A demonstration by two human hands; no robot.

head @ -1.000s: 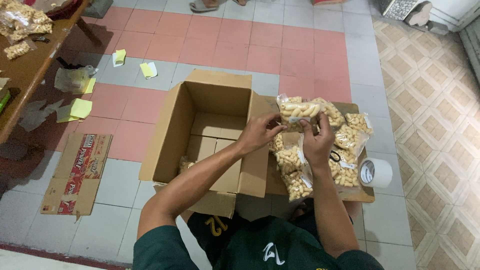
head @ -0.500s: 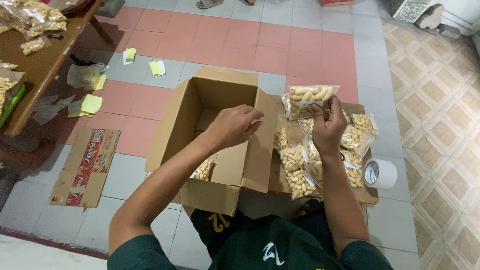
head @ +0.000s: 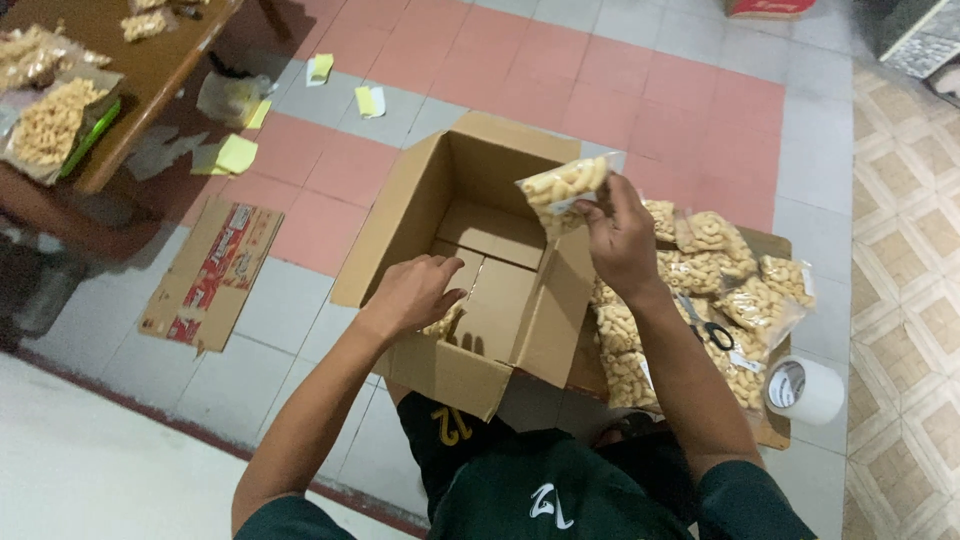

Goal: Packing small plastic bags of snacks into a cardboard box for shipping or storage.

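Note:
An open cardboard box (head: 400,205) stands on the tiled floor in front of me. My left hand (head: 412,293) reaches down into its near corner and rests on a clear bag of pale snacks (head: 443,322) lying inside. My right hand (head: 622,240) holds another clear bag of pale snacks (head: 562,188) up over the box's right edge. To the right, several more snack bags (head: 720,270) lie piled on a flat sheet of cardboard (head: 772,428), with black-handled scissors (head: 708,326) among them.
A white roll of tape (head: 805,389) sits at the sheet's right corner. A flattened printed carton (head: 212,275) lies on the floor to the left. A brown table (head: 150,75) with more snacks stands at the upper left. Yellow paper scraps (head: 236,154) litter the tiles.
My left hand went down into the box's near corner onto the bag there. My right hand carried its bag leftward from above the pile to over the box. The view shifted.

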